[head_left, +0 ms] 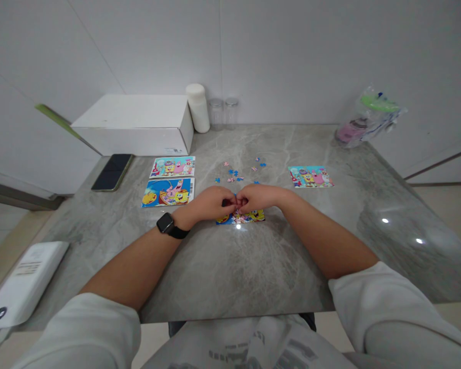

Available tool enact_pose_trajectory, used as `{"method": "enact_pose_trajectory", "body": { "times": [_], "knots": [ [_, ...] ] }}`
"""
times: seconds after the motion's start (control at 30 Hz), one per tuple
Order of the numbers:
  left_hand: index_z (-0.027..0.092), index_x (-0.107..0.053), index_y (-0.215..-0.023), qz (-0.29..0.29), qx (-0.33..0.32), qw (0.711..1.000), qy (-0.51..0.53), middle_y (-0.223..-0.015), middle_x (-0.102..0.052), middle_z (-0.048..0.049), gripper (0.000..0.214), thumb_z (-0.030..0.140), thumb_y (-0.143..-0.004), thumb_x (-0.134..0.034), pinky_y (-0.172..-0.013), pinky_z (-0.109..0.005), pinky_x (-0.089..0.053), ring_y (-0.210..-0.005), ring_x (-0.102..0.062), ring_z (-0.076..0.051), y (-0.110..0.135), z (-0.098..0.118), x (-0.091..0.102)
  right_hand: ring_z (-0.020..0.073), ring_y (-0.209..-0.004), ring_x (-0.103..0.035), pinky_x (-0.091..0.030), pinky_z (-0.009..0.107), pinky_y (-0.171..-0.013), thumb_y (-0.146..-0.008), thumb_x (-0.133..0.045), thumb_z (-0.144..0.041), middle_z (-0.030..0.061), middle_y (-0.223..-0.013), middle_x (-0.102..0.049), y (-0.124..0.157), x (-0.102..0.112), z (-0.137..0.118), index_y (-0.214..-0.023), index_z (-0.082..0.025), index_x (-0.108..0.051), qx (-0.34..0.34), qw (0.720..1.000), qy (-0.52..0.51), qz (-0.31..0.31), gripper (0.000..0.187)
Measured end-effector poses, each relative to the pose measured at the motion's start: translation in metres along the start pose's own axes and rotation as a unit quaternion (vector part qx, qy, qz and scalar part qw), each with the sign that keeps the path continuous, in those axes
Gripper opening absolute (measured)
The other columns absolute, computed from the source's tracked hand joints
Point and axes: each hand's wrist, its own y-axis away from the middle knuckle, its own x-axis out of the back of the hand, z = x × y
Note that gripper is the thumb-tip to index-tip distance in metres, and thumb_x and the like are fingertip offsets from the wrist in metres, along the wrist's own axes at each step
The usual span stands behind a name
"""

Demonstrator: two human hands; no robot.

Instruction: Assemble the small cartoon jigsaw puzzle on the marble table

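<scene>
A partly joined cartoon jigsaw puzzle (238, 218) lies on the grey table, its lower edge showing beneath my two hands. My left hand (214, 203), with a black watch (165, 223) on its wrist, is closed with thumb and fingers drawn together over the puzzle's upper part. My right hand (258, 198) is closed too, its fingertips meeting the left ones. Whatever the fingertips pinch is hidden. Just beyond the hands are several loose blue and pink puzzle pieces (233, 172). To the left lie two cartoon picture cards (172, 167) (168, 192).
Another cartoon picture (311, 177) lies to the right. At the back stand a white box (134, 139), a white bottle (198, 110) and two glass jars (216, 115) (231, 115). A phone (112, 172), a white device (26, 282) and a plastic bag (369, 123) sit near the edges.
</scene>
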Motion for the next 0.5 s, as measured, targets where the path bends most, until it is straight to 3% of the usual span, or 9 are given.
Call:
{"method": "enact_pose_trajectory", "body": {
  "times": [0.23, 0.5],
  "knots": [
    [0.017, -0.075, -0.086, 0.030, 0.032, 0.999, 0.014, -0.083, -0.074, -0.0048, 0.021, 0.030, -0.093, -0.059, -0.073, -0.029, -0.043, -0.077, -0.063, -0.018, 0.0016, -0.0002, 0.0058, 0.0139, -0.077, -0.066, -0.038, 0.022, -0.065, -0.091, -0.070, -0.027, 0.0019, -0.092, -0.080, 0.0005, 0.0004, 0.0001, -0.102, -0.018, -0.082, 0.014, 1.000, -0.002, -0.008, 0.018],
    [0.018, -0.072, -0.084, 0.029, 0.017, 0.999, -0.007, -0.080, -0.072, -0.0039, 0.019, 0.030, -0.093, -0.060, -0.072, -0.029, -0.043, -0.076, -0.061, -0.018, 0.0028, -0.0022, 0.0064, 0.0140, -0.072, -0.062, -0.038, 0.023, -0.063, -0.091, -0.066, -0.024, 0.0012, -0.087, -0.079, -0.0012, -0.0003, 0.0046, -0.103, -0.020, -0.084, 0.025, 1.000, -0.011, 0.001, 0.023]
  ]
}}
